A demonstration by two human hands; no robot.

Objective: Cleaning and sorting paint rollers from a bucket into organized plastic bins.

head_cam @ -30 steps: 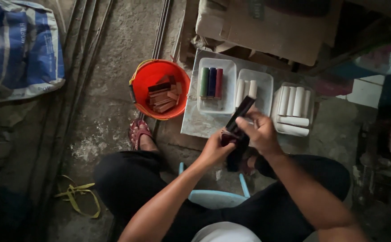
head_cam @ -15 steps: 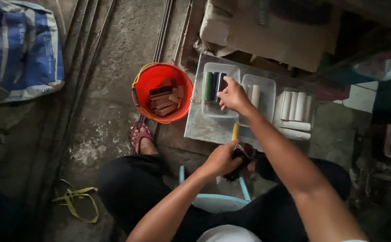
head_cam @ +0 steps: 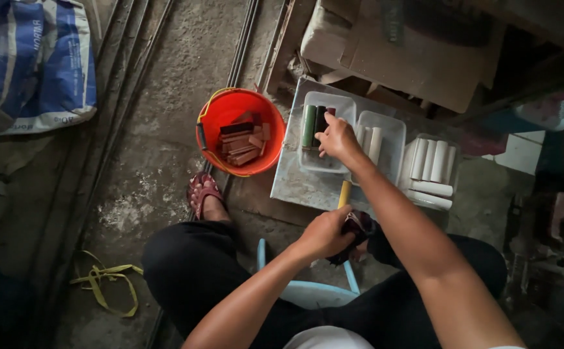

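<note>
**Right hand in stick tray, left hand gripping dark bundle**

Landmark: grey slab (head_cam: 301, 184) on the floor in front of the seated person. Right hand (head_cam: 337, 139) reaches over the slab into the left clear tray (head_cam: 326, 103), fingers curled onto coloured sticks (head_cam: 309, 126) (green, dark, red) lying side by side there; a firm pinch or only a touch, cannot tell. Left hand (head_cam: 324, 232) sits just off the slab's near edge, clenched around a dark bundle (head_cam: 358, 226) with a yellow-handled tool (head_cam: 344, 192) poking up from it toward the slab. Second clear tray (head_cam: 385, 126) with pale sticks sits on the slab's right part; more white sticks (head_cam: 432, 169) are off its right edge. Orange bucket (head_cam: 240, 129) with brown blocks stands touching the slab's left side.

Risk, as a judgement: the sticks lie tight together, so fingers may drag a neighbour out or tip the light tray. The one-handed bundle grip looks loose; the tool could slide out.
</note>
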